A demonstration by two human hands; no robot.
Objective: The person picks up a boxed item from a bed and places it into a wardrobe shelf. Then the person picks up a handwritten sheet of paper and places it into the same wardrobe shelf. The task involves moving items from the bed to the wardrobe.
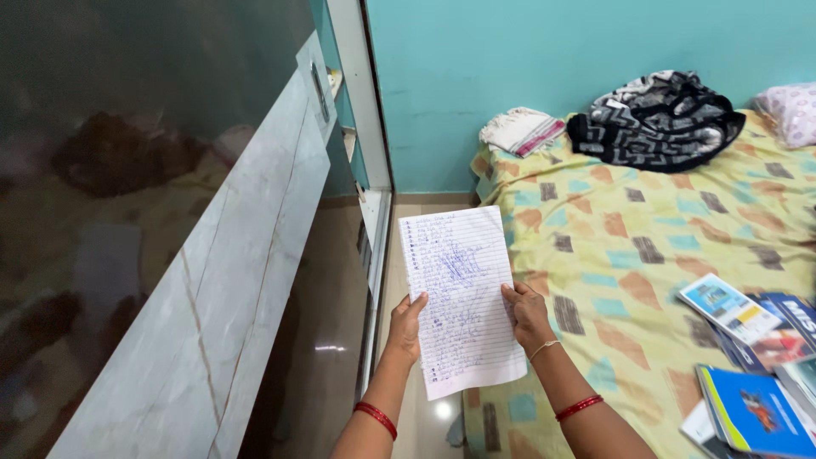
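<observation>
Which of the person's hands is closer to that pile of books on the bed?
Right. The right hand grips the paper's edge on the side of the books; the left hand holds the far edge.

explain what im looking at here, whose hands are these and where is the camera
There is just one picture, taken by a camera worn on a person's head, looking down at their own two bare hands. No machine is involved.

The left hand and the right hand each grip one side edge of a lined sheet of paper covered in blue handwriting, holding it up in front of the person.

To the right is a bed with a patterned yellow bedsheet. On it lie a black and white patterned cloth, a folded pale cloth, a pillow and a pile of books and booklets. To the left stands a glossy wardrobe door against a teal wall.
</observation>
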